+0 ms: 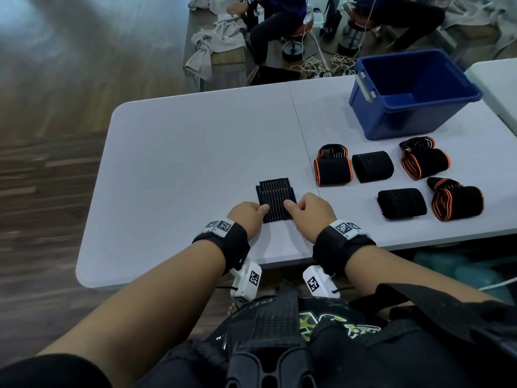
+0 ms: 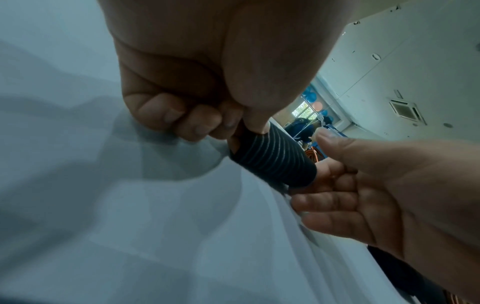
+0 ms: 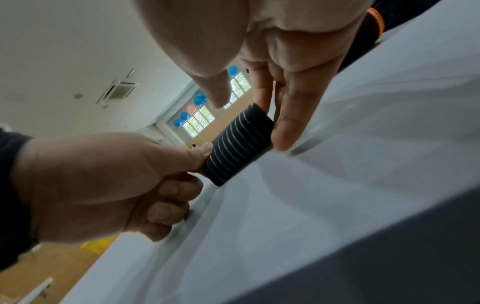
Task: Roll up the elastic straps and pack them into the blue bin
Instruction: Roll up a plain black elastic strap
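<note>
Both hands were down at the near edge of the pale grey desk [image 1: 195, 141], working a black ribbed elastic strap [image 1: 276, 200] that lay flat and partly folded, thin pale lines running along its length. The left hand [image 1: 247, 217] pinched the strap's left edge, thumb on top and the other fingers curled tight beneath, as the left wrist view showed. The right hand [image 1: 310, 212] held the right edge, thumb pressing from above with the fingers fairly straight along the fabric. Toward the desk's right side sat five finished rolls: three black ones edged in orange [image 1: 333, 168] [image 1: 425, 161] [image 1: 457, 201], loose tails bunched behind them, and two plain black rolls [image 1: 372, 166] [image 1: 402, 203], soft and cylindrical. The blue bin [image 1: 414, 93], a smooth plastic tub with a grey handle, stood at the far right corner with nothing visible inside. The desk surface was matte and smooth, a seam running across its middle. Beyond its far edge lay dark wood-plank flooring, a tangle of white cables [image 1: 327, 65], rumpled grey cloths [image 1: 215, 37] on a bench, and seated people on stools.
</note>
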Demonstrator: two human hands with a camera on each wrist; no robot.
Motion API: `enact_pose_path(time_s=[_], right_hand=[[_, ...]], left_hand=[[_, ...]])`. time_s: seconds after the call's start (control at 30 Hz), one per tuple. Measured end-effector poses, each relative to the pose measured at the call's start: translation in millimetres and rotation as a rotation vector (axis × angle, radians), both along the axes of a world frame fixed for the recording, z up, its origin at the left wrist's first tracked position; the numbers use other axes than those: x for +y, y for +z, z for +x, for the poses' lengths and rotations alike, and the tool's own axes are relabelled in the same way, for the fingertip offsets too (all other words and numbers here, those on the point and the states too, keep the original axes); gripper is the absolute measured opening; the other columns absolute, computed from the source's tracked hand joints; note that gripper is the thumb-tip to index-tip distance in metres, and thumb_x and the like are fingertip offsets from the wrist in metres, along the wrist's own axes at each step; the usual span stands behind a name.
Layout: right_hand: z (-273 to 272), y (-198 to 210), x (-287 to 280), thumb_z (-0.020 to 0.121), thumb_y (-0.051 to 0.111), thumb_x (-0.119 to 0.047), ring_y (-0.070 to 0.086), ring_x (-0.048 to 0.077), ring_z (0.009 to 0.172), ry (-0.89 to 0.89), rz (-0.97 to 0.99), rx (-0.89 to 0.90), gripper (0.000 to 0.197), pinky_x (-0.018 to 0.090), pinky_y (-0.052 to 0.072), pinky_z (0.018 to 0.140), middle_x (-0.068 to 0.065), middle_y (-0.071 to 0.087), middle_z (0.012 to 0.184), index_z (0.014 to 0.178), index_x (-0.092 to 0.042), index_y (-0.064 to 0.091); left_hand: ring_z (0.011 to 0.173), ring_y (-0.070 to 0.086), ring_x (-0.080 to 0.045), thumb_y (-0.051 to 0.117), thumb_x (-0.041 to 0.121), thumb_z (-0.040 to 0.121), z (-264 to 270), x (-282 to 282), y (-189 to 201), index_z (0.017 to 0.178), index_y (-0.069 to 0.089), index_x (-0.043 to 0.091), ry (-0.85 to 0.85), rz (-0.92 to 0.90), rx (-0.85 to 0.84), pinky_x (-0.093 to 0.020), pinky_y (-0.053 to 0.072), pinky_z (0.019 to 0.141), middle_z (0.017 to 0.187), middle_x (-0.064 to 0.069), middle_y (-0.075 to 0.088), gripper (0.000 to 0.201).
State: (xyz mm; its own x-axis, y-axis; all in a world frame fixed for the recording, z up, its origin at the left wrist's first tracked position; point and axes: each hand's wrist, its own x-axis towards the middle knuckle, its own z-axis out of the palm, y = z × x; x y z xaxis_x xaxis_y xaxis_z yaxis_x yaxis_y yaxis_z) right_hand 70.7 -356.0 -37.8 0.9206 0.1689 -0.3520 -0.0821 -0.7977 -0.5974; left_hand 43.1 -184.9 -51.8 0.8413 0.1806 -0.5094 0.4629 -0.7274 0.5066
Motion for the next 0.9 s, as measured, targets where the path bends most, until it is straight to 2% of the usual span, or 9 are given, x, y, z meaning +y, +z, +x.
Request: enact_pose_path(time_s=[0.1, 0.17, 0.27, 0.37, 0.47, 0.53, 0.63, 0.77, 0.9], right_hand=[[1, -5, -1, 0.093, 0.055, -0.053, 0.066, 0.026, 0.080, -0.069, 0.146, 0.044, 0.038, 0.047, 0.056, 0.078, 0.006, 0.068, 0.085, 0.083, -0.017, 0.054], [0, -6, -1, 0.090, 0.061, -0.049, 0.070, 0.028, 0.080, -0.115, 0.218, 0.067, 0.034, 0.052, 0.058, 0.079, 0.006, 0.069, 0.085, 0.079, -0.018, 0.055], [1, -6, 1, 0.088, 0.069, -0.035, 0.072, 0.027, 0.075, -0.151, 0.252, 0.081, 0.024, 0.052, 0.060, 0.077, 0.006, 0.069, 0.083, 0.079, -0.017, 0.057], [0, -2, 4, 0.083, 0.075, -0.023, 0.071, 0.029, 0.080, -0.191, 0.307, 0.126, 0.022, 0.050, 0.061, 0.075, 0.009, 0.067, 0.095, 0.088, -0.020, 0.054], [-1, -2, 8, 0.078, 0.077, -0.019, 0.064, 0.024, 0.099, -0.217, 0.382, 0.131, 0.041, 0.044, 0.059, 0.083, 0.005, 0.061, 0.109, 0.107, -0.020, 0.048], [-2, -1, 10, 0.077, 0.075, -0.015, 0.064, 0.022, 0.100, -0.215, 0.433, 0.129, 0.051, 0.039, 0.056, 0.085, 0.005, 0.063, 0.109, 0.117, -0.021, 0.045], [-4, 3, 11, 0.076, 0.072, -0.013, 0.065, 0.020, 0.102, -0.168, 0.444, 0.130, 0.061, 0.039, 0.053, 0.092, 0.001, 0.065, 0.113, 0.129, -0.023, 0.042], [-7, 7, 10, 0.076, 0.071, -0.005, 0.064, 0.021, 0.109, -0.091, 0.463, 0.107, 0.059, 0.038, 0.054, 0.095, 0.002, 0.066, 0.118, 0.131, -0.018, 0.054], [-15, 12, 10, 0.075, 0.064, 0.006, 0.063, 0.020, 0.109, -0.011, 0.445, 0.070, 0.057, 0.027, 0.052, 0.091, 0.005, 0.068, 0.117, 0.126, -0.018, 0.063]], left_hand=[[0.077, 0.062, -0.026, 0.047, 0.046, 0.102, 2, 3, 3, 0.087, 0.070, 0.006, 0.002, 0.024, 0.048, -0.035, 0.048, 0.075, 0.079, -0.007, 0.065, 0.048], [0.073, 0.060, -0.024, 0.054, 0.046, 0.099, 0, 4, 6, 0.077, 0.064, 0.010, -0.024, 0.103, 0.024, -0.032, 0.046, 0.068, 0.072, -0.003, 0.061, 0.043], [0.079, 0.059, -0.020, 0.067, 0.043, 0.091, -6, 9, 8, 0.082, 0.053, 0.019, 0.019, 0.144, -0.114, -0.032, 0.044, 0.067, 0.082, 0.002, 0.060, 0.029], [0.089, 0.057, -0.020, 0.073, 0.036, 0.085, -12, 10, 7, 0.103, 0.051, 0.022, 0.011, 0.121, -0.234, -0.036, 0.048, 0.079, 0.102, 0.000, 0.056, 0.031], [0.100, 0.057, -0.023, 0.072, 0.032, 0.086, -13, 11, 5, 0.111, 0.055, 0.026, -0.068, 0.099, -0.280, -0.038, 0.049, 0.090, 0.111, 0.000, 0.055, 0.031], [0.098, 0.057, -0.021, 0.072, 0.030, 0.086, -15, 12, 5, 0.107, 0.058, 0.026, -0.098, 0.073, -0.305, -0.032, 0.046, 0.086, 0.106, 0.004, 0.056, 0.026], [0.090, 0.056, -0.015, 0.073, 0.030, 0.085, -21, 12, 8, 0.104, 0.062, 0.024, -0.101, 0.036, -0.394, -0.027, 0.044, 0.080, 0.100, 0.008, 0.058, 0.023], [0.084, 0.058, -0.009, 0.075, 0.035, 0.085, -23, 20, 14, 0.121, 0.060, 0.031, -0.041, -0.064, -0.470, -0.025, 0.047, 0.080, 0.094, 0.013, 0.063, 0.040], [0.087, 0.055, 0.000, 0.080, 0.033, 0.080, -18, 25, 21, 0.132, 0.058, 0.034, -0.128, -0.123, -0.529, -0.007, 0.039, 0.080, 0.105, 0.018, 0.062, 0.056]])
